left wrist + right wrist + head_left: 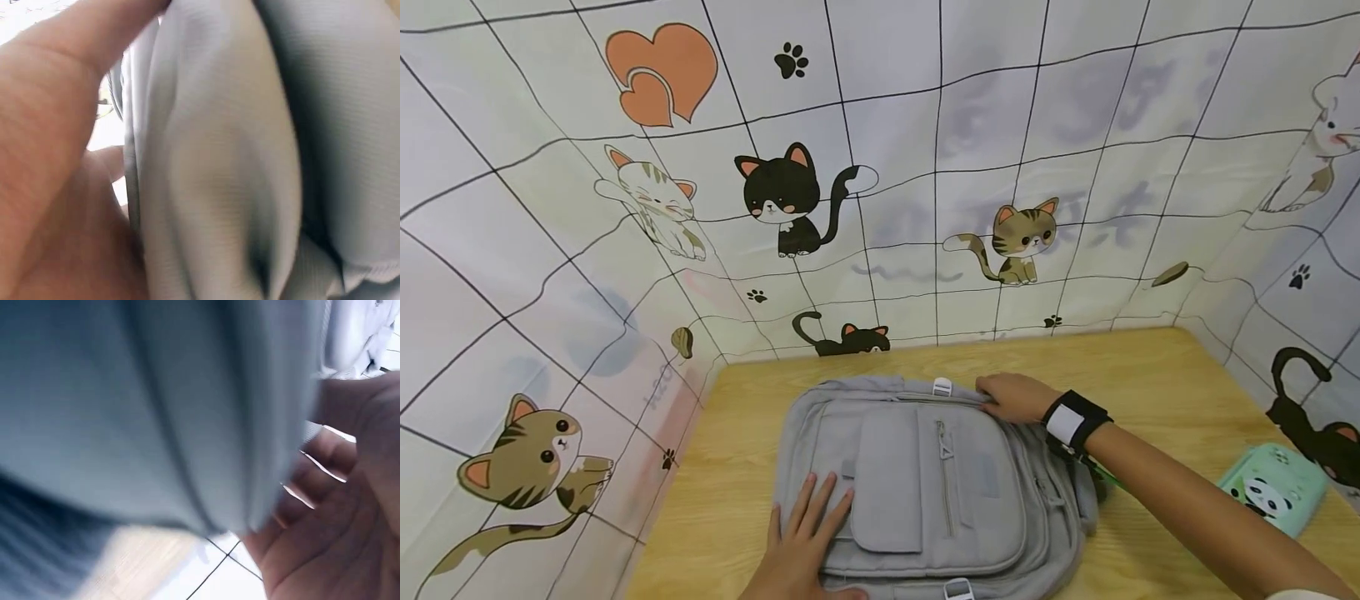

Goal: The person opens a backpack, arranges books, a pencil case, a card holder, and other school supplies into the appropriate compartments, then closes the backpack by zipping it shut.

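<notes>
A grey backpack [891, 483] lies front side up on the wooden table, with a flap, a vertical zipper [947, 475] and white buckles on it. My left hand [801, 542] rests on its lower left part, fingers spread and fairly straight. Grey fabric [219, 156] fills much of the left wrist view beside that palm. At the far right edge of the bag, my right hand [1018, 398] grips the rim close to a white buckle [942, 387]. In the right wrist view its bent fingers [312, 481] meet the blurred grey cloth; their tips are partly hidden.
A mint-green case [1277, 487] with a panda picture lies on the table's right side, beyond my right forearm. Light wood tabletop [1150, 392] surrounds the bag. Cloth walls [910, 233] printed with cats and grid lines enclose the table at the back and sides.
</notes>
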